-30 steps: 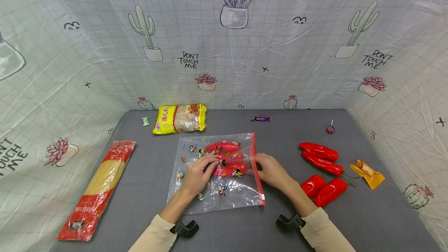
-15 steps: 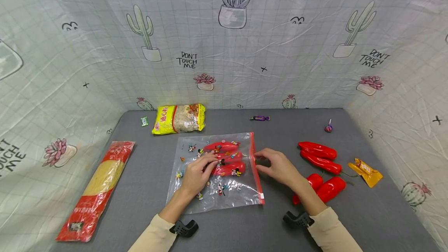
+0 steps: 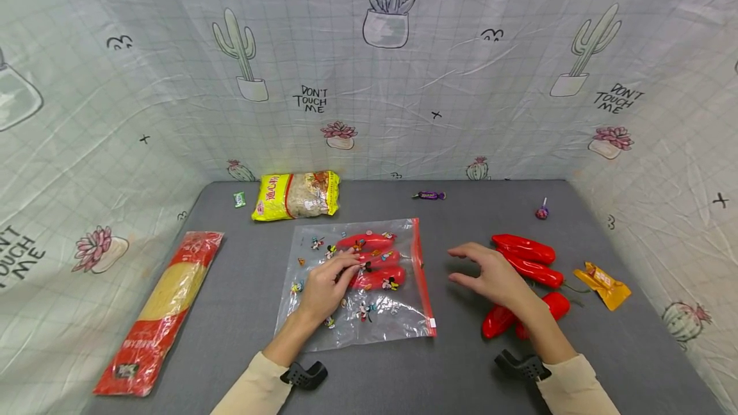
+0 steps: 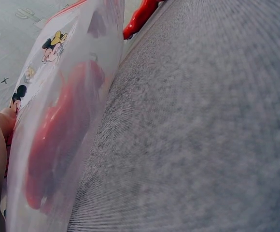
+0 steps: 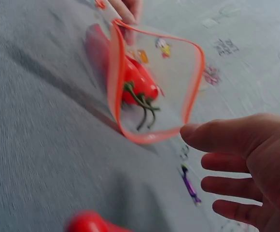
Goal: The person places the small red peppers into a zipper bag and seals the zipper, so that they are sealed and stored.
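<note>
A clear zip bag (image 3: 363, 332) with cartoon prints lies on the grey table, its red-edged mouth facing right. Three red chili peppers (image 3: 377, 278) are inside; in the right wrist view the mouth gapes wide and green stems (image 5: 142, 104) point out toward it. My left hand (image 3: 323, 284) holds the bag's upper film over the peppers, fingertips curled on the plastic. To the right of the mouth, my right hand (image 3: 490, 274) hovers with thumb and fingers spread, holding nothing. Several loose red chili peppers (image 3: 527, 268) lie beside and under the right forearm, which partly covers them.
At left lies a long red noodle packet (image 3: 161, 312). A yellow pasta bag (image 3: 296, 196) and a small green candy (image 3: 239, 199) sit at the back left. Toward the back right are a purple candy (image 3: 429, 195), a lollipop (image 3: 542, 211) and an orange-wrapped snack (image 3: 602, 284).
My right hand has come out of the bag's mouth and drawn back to the right toward the loose peppers, fingers spreading. My left hand has stayed on the bag.
</note>
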`<state>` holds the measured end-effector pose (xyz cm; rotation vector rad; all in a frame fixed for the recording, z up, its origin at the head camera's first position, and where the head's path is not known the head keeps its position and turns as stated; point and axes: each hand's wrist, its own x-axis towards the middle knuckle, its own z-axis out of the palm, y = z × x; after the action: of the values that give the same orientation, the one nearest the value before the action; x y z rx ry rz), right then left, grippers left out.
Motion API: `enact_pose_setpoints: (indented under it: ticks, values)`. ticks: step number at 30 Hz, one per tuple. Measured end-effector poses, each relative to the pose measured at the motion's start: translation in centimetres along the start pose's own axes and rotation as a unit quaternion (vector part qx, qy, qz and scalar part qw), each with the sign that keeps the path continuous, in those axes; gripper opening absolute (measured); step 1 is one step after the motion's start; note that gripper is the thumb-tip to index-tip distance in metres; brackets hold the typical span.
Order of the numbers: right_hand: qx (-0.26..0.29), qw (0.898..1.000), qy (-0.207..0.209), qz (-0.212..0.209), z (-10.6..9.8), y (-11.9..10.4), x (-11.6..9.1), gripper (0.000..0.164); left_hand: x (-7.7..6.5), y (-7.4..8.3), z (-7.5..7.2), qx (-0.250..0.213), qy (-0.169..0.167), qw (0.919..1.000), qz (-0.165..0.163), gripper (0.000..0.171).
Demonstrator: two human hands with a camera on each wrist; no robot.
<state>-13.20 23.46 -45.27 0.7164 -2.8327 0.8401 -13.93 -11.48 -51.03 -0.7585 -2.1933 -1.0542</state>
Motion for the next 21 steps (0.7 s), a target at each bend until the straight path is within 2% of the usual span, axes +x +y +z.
enact_pose_setpoints:
  ticks: [10, 16, 21]
  values:
    - [-0.009, 1.0, -0.006, 0.005, -2.2, 2.1, -2.5, 0.047, 0.0, 0.0, 0.0, 0.0, -0.001, 1.0, 0.0, 0.01]
    - [-0.012, 0.999, -0.024, 0.032, -3.1, 3.2, -4.1, 0.048, 0.0, 0.0, 0.1, -0.001, 0.003, 1.0, 0.002, 0.01]
    - [-0.006, 0.999, -0.019, 0.046, -3.4, 4.4, -5.4, 0.047, -0.1, -0.1, 0.1, 0.001, 0.002, 1.0, 0.0, 0.01]
